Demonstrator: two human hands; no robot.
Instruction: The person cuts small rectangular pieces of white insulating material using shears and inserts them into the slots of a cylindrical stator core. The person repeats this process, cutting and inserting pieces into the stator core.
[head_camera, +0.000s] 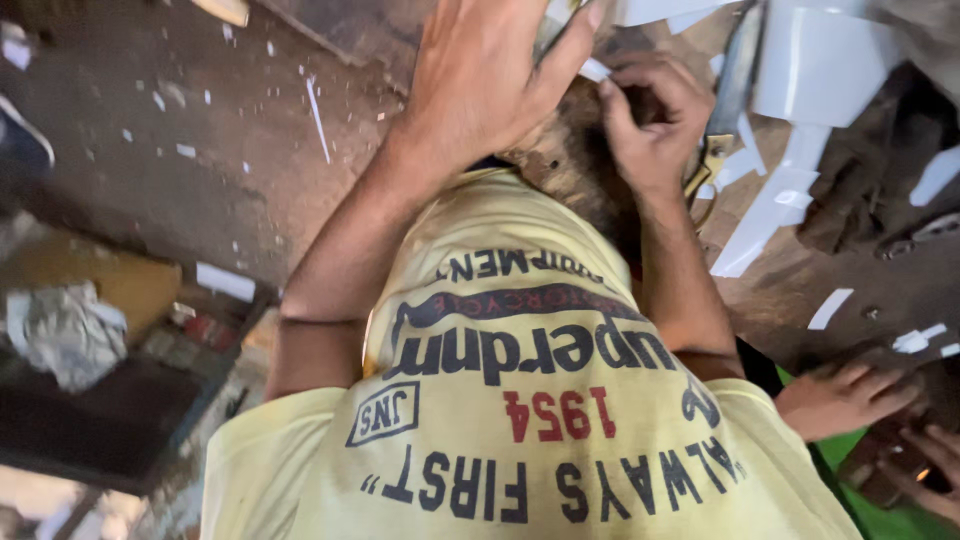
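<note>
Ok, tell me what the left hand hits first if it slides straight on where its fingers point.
Probably the white sheet scraps lying just past the fingertips of the left hand, though depth there is unclear.

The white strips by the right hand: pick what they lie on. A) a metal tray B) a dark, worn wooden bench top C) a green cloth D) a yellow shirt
B: the white strips lie scattered on the dark, worn wooden bench top just beside the right hand.

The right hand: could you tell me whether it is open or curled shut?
Curled shut: on the right hand, the fingers fold into the palm.
</note>
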